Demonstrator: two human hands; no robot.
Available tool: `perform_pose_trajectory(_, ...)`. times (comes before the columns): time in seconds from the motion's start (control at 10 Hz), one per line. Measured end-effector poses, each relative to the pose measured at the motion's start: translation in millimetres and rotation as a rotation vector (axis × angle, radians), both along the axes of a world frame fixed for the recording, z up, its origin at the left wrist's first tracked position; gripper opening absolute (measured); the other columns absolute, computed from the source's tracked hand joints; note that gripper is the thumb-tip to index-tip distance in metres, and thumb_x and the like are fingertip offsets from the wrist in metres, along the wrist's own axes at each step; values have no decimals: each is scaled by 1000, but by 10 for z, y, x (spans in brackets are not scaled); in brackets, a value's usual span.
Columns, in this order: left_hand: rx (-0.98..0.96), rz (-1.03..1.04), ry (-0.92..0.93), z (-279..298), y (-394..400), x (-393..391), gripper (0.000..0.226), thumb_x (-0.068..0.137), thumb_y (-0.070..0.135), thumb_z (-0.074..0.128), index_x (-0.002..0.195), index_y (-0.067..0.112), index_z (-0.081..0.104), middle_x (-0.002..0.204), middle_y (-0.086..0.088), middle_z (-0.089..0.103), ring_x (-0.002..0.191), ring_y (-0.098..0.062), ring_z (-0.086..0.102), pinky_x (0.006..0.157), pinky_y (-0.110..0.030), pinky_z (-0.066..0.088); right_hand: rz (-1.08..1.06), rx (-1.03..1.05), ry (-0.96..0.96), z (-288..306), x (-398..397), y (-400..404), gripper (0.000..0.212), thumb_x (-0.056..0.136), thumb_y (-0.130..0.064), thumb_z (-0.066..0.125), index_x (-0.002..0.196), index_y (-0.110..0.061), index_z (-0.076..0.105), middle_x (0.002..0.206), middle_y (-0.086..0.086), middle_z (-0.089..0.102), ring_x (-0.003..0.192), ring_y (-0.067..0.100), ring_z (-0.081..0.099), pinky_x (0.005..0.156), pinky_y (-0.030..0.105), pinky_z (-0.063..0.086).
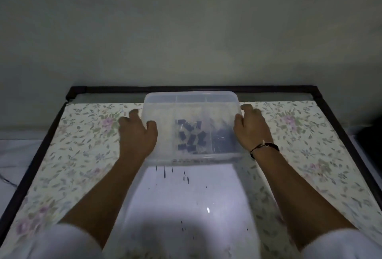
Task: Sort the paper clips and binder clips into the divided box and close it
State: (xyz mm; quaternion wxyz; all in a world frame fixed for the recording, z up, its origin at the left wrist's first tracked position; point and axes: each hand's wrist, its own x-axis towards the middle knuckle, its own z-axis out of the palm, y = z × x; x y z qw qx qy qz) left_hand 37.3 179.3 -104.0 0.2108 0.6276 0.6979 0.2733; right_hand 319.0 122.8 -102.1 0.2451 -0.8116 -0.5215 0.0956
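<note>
- now the clear plastic box [192, 101] sits at the far end of the counter [82, 155], close to the dark back edge and the wall.
- its see-through lid is on top, and dividers show faintly through it.
- black binder clips [191, 134] lie in a loose heap in the middle compartment.
- a blurred dark mass fills the compartment to their right; these may be the paper clips [224, 136], but i cannot tell for sure.
- the left hand [137, 134] holds the box's left side, fingers curled round the edge and thumb resting on the lid.
- the right hand [251, 128] grips the right side the same way, with a dark cord bracelet [266, 147] on the wrist.
- a flowered cloth [310, 155] covers the counter, and a white sheet [186, 196] with small dark specks lies on it just in front of the box, between the forearms.
</note>
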Motion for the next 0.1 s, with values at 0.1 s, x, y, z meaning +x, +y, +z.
perform_pose_trajectory(0.1, 85, -18, -35, 265, 103, 72, 54, 85, 34, 57, 133, 9, 51, 130, -18, 49, 118, -33, 47, 96, -42, 40, 45, 152, 151, 277, -16, 54, 39, 93, -33, 58, 125, -12, 57, 120, 13, 56, 105, 25, 57, 85, 29, 48)
